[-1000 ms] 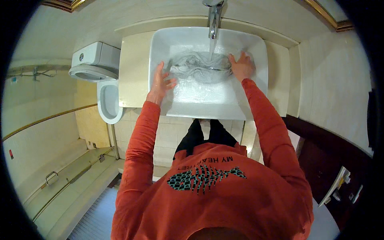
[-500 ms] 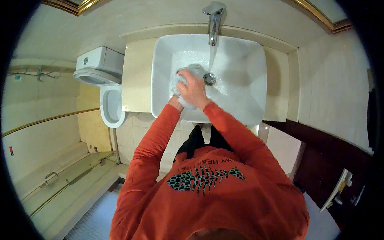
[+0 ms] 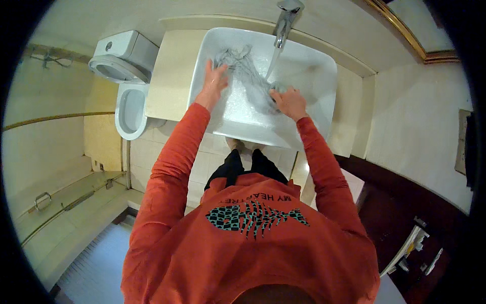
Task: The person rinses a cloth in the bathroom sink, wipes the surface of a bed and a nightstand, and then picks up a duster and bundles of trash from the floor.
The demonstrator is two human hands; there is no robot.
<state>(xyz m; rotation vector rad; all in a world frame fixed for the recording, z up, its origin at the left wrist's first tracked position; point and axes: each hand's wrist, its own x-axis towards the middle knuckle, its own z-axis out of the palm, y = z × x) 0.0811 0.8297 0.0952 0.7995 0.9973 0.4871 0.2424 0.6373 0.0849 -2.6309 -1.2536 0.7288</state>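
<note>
Rinse step, prob. Cloth (image 3: 250, 80) spread wet in sink (image 3: 316, 76), tap (image 3: 285, 26) running. L hand (image 3: 213, 83) fingers apart, by cloth's L end; R hand (image 3: 290, 103) curled at R end, grip can't tell. Next likely needs both hands gathering cloth.

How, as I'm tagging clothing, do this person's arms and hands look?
Long orange-red sleeves, creased and without visible markings, reach about to the wrists. The left hand and right hand wear no gloves; any rings would be too small to make out.
</note>
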